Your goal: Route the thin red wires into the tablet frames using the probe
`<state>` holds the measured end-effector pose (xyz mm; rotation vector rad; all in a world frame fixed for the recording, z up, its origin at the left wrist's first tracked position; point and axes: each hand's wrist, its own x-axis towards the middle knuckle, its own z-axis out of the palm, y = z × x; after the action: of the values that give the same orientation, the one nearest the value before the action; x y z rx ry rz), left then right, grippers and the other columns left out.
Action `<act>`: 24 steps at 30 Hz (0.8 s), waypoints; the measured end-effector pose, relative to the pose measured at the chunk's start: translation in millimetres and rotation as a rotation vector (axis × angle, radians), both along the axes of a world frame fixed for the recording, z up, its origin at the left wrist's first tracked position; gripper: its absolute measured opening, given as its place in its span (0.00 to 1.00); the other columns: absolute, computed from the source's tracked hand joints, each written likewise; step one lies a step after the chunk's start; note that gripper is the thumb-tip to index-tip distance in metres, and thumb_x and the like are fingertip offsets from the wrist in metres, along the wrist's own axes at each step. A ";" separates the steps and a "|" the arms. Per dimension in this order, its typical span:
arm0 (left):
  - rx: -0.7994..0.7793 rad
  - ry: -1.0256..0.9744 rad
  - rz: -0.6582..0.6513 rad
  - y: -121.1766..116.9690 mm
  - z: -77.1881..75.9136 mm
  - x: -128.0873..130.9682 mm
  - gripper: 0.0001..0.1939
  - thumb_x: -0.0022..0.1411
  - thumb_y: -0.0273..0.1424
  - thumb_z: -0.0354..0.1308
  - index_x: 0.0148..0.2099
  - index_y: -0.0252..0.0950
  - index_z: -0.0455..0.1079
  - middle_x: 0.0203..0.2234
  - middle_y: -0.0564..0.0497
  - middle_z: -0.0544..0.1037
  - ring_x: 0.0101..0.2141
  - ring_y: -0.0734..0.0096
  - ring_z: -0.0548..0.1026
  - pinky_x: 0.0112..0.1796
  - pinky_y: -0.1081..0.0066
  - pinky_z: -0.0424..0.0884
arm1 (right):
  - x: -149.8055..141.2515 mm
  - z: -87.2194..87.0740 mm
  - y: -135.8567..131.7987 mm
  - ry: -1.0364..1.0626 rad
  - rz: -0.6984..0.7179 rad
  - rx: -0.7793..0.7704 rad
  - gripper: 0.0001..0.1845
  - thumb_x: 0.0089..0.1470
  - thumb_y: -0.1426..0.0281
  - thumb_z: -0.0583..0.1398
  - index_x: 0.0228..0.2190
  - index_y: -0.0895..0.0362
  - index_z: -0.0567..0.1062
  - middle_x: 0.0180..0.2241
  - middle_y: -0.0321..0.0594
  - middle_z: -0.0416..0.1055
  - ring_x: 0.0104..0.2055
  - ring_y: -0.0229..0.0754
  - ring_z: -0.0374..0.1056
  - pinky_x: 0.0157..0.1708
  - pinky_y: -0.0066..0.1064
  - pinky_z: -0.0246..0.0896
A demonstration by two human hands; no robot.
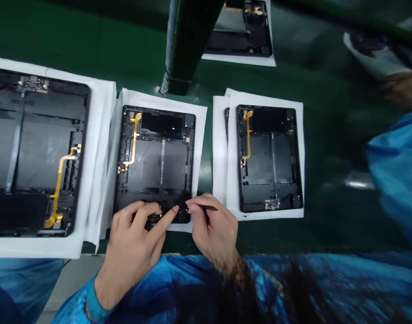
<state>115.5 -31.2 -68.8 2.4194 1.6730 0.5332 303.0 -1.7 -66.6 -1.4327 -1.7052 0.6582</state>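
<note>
Glossy dark green workbench (327,135), seen from above, with a row of open tablet housings along it. At centre, near the bench's front edge, a black rectangular tablet housing (155,153) on a white foam sheet (199,135), with a flat yellow ribbon cable (134,135) running down its upper left side. Over the housing's bottom edge, a bare left hand (133,238), fingers curled above a small black circuit board (153,218) and thumb stretched toward the right; no telling whether the board sits firmly in its grip. Just beside it, a bare right hand (212,225), thumb and forefinger pressed together, pinching a slim black pointed tool (207,207), tip aimed left and ending close to the other thumb. Shiny blue sleeves (91,306) at both wrists, filling the bottom of the view.

Toward the bench's left edge, a second black tablet housing (40,135) with its own yellow ribbon cable, touching the central white sheet's side. Well to the right, a third black tablet housing (269,157) on white sheets. Along the far edge, a fourth black tablet housing (239,31), partly behind a dark green post (188,45). At the right edge, a co-worker's blurred hand (403,87) and bright blue sleeve (395,166).
</note>
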 end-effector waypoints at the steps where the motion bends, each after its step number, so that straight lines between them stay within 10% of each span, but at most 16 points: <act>1: -0.001 0.001 0.001 -0.1 0.1 0.3 0.25 0.65 0.26 0.59 0.61 0.53 0.73 0.48 0.52 0.71 0.51 0.65 0.67 0.51 0.65 0.63 | -0.2 0.4 -0.8 -0.011 -0.027 -0.009 0.11 0.63 0.78 0.58 0.39 0.49 0.75 0.32 0.36 0.79 0.32 0.41 0.74 0.32 0.35 0.74; 24: 0.047 -0.129 -0.020 0.6 1.4 -2.6 0.15 0.70 0.28 0.61 0.57 0.44 0.74 0.49 0.53 0.73 0.53 0.67 0.71 0.54 0.64 0.69 | -5.4 3.9 -2.5 0.132 0.046 -0.093 0.12 0.63 0.78 0.58 0.41 0.49 0.75 0.31 0.38 0.78 0.29 0.43 0.74 0.30 0.39 0.76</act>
<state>112.9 -30.6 -67.5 2.3751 1.6000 0.7173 297.6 -4.2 -62.8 -1.3847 -1.6270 0.8481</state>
